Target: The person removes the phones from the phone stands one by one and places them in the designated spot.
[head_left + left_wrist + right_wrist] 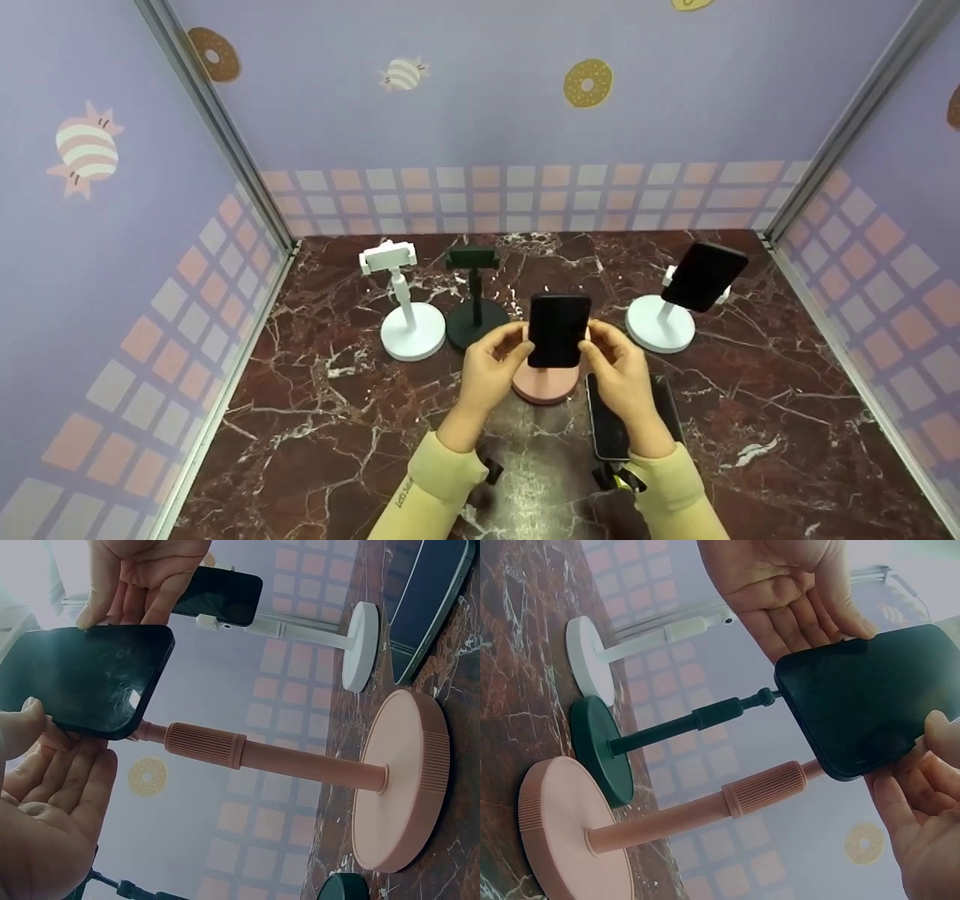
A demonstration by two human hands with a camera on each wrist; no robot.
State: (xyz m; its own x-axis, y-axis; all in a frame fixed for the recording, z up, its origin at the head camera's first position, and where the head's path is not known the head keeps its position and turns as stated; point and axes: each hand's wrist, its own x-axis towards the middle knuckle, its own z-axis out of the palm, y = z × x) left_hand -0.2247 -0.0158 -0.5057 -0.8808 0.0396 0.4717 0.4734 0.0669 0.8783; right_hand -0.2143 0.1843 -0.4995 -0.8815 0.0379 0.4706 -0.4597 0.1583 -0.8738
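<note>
A black phone [559, 330] stands upright in front of the head of a pink phone stand [545, 384]. My left hand [486, 369] grips the phone's left edge, thumb at the front and fingers behind. On the opposite edge, my right hand [621, 373] pinches the phone in the same way. The left wrist view shows the stand's ribbed collar and round base [401, 780] below the phone [86, 679]. From the right wrist, the phone's dark screen [870, 697] hides most of the stand's holder.
A white stand [412, 331] and a dark green stand [475, 304] stand at the back left. At the right, another white stand [660, 324] carries a tilted black phone [705, 276]. A larger dark phone [607, 424] lies on the marble table beneath my right forearm. Patterned walls enclose the table.
</note>
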